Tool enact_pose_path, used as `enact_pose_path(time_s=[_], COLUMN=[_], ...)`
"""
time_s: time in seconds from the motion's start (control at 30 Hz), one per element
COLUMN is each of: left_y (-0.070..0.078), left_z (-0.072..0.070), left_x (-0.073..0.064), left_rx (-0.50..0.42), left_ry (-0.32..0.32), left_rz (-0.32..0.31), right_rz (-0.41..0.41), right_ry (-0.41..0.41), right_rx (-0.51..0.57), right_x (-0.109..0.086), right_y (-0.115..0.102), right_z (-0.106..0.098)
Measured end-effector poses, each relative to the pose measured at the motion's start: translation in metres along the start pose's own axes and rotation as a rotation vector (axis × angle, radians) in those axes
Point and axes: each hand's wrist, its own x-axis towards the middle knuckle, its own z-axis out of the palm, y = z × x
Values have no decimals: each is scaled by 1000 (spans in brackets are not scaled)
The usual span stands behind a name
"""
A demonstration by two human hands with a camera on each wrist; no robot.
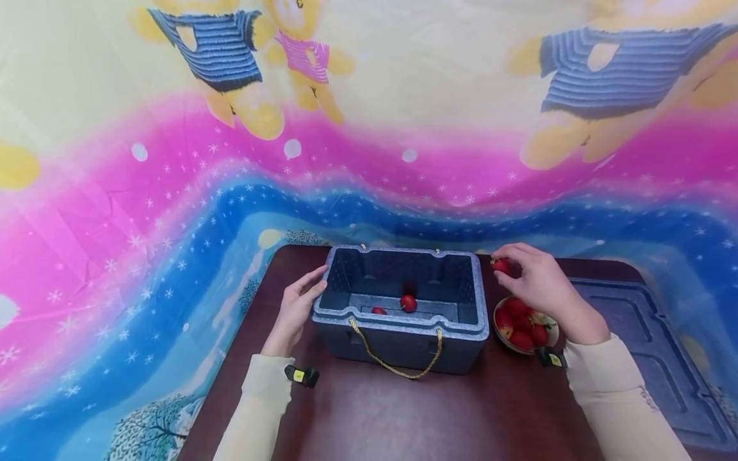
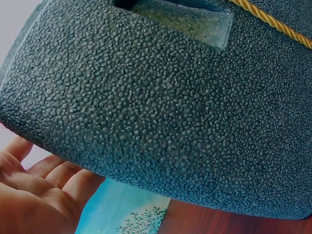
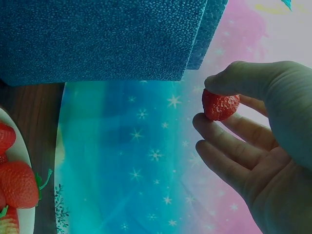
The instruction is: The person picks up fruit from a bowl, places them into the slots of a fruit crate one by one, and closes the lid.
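A dark blue-grey foam box (image 1: 403,346) with yellow rope handles stands uncovered on the table. Inside it lie two red fruits (image 1: 408,303), one partly hidden by the front rim. My left hand (image 1: 295,312) rests with extended fingers against the box's left end; the left wrist view shows those fingers (image 2: 63,175) by its lower edge. Just off the box's right end, my right hand (image 1: 536,282) pinches a red strawberry (image 3: 220,105) between thumb and fingers. Below that hand sits a white bowl (image 1: 500,339) of several strawberries (image 1: 521,339), some with green stems.
A dark blue-grey lid (image 1: 646,346) lies at the right of the brown table (image 1: 403,416), partly behind the right forearm. Behind the table hangs a colourful cloth (image 1: 375,160) printed with bears and snowflakes.
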Motion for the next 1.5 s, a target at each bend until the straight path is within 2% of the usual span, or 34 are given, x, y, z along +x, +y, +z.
enact_pose_path(time_s=[0.4,0.8,1.03,1.5], left_y=[-1,2,3,1], left_z=[-1,-2,-1,0], left_x=[-2,1,1,-1], left_rx=[0,10,7,5], left_ry=[4,-5,3,0], left_rz=[-3,-2,-17,-4], right_rz=[11,-19,-34,-55], right_ry=[-34,-26,-10,-3], right_rx=[12,28,30,62], right_x=[7,18,20,25], right_y=[-7,-17,-19,-28], right_z=[-2,-5,-4,-2])
